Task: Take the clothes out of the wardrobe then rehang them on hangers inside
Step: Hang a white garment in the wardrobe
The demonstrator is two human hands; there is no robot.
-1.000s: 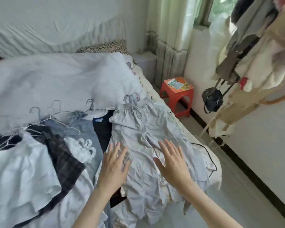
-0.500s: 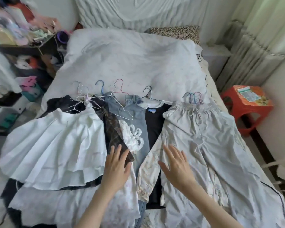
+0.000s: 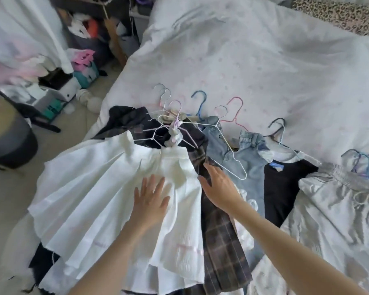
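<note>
**So, clothes are all out on the bed, hanging round comes next**

Honestly this looks like the in-between step: the clothes are out and spread on the bed [image 3: 264, 67], most with wire hangers [image 3: 232, 111] still at their tops. The left hand [image 3: 150, 201] lies flat and released, fingers spread, on the white pleated skirt [image 3: 90, 188]. The right hand [image 3: 218, 186] is just beside it, fingers straight, resting on the dark plaid skirt [image 3: 224, 248] and gripping nothing. Right of that hand sit the denim piece [image 3: 249, 165], a black top [image 3: 285, 188] and pale grey trousers [image 3: 339, 220].

My guess for the next move: pick one garment by its hanger hook, probably the white skirt, without dragging its neighbours, since the hooks above the hands overlap.

Hard to tell: the wardrobe itself isn't in view, the trousers run off the frame, and what's under the white skirt is mostly buried.
</note>
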